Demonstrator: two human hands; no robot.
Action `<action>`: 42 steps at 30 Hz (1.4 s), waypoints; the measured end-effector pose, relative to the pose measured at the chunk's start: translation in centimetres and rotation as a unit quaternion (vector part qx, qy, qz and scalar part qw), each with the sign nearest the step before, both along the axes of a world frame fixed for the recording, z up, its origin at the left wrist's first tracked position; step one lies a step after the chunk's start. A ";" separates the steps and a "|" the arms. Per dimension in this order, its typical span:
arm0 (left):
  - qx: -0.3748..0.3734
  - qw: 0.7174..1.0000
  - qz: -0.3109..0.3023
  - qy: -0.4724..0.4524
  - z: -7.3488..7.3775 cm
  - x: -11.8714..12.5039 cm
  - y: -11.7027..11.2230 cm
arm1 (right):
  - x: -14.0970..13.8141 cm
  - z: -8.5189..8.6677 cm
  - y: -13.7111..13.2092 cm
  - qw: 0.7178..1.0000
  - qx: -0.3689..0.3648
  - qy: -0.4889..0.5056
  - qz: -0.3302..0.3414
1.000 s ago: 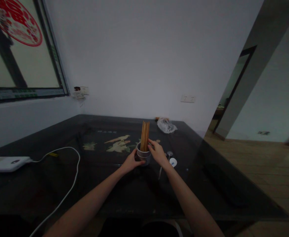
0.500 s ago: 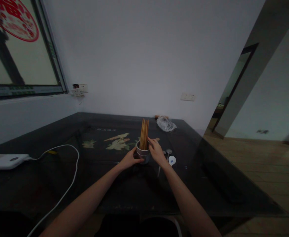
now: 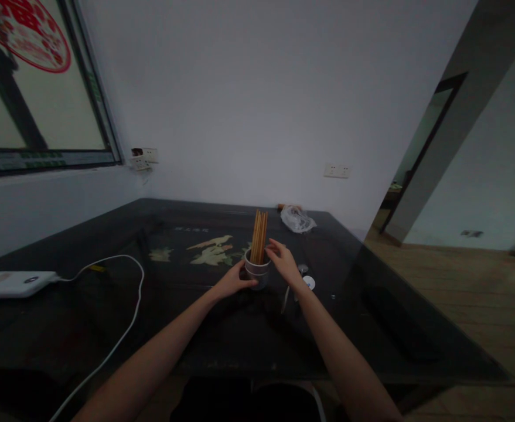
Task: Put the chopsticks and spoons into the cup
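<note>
Chopsticks (image 3: 259, 237) | left grip (image 3: 231, 281): clasping cup (image 3: 257, 270) | right grip (image 3: 285, 264): half-open alongside (touch unclear)

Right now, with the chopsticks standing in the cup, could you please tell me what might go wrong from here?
The chopsticks rise well above the cup, so it could tip if the left hand loosens its grip.
The right forearm passes close to the white spoon and might knock it in a sideways sweep.
The cable runs over the table edge near the left forearm; a snag could tug the white device.

Bare hands (image 3: 229, 282), bare forearms (image 3: 164, 347), seemingly dark legwear (image 3: 213, 401)
</note>
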State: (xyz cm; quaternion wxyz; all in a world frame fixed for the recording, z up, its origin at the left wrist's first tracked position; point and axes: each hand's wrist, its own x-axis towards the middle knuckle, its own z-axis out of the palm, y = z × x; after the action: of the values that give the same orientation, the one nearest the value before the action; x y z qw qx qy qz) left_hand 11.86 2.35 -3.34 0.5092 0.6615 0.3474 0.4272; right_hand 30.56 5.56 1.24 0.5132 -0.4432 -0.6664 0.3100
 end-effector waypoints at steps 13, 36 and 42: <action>-0.007 1.000 -0.005 -0.004 0.6 -0.1 -0.4 | -2.3 4.2 4.0 0.936 -0.243 0.168 0.190; 0.010 0.999 0.030 0.003 0.1 0.2 -0.2 | -2.9 4.3 4.1 0.944 -0.220 0.162 0.182; 0.002 1.000 0.025 -0.001 0.0 0.1 -0.1 | -2.8 4.3 4.5 0.952 -0.213 0.136 0.172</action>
State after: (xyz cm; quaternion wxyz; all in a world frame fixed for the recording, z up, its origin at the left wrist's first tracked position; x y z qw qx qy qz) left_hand 11.95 2.22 -3.32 0.4971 0.6537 0.3623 0.4408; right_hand 27.74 10.05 5.55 0.4316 -0.3744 -0.5750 0.5857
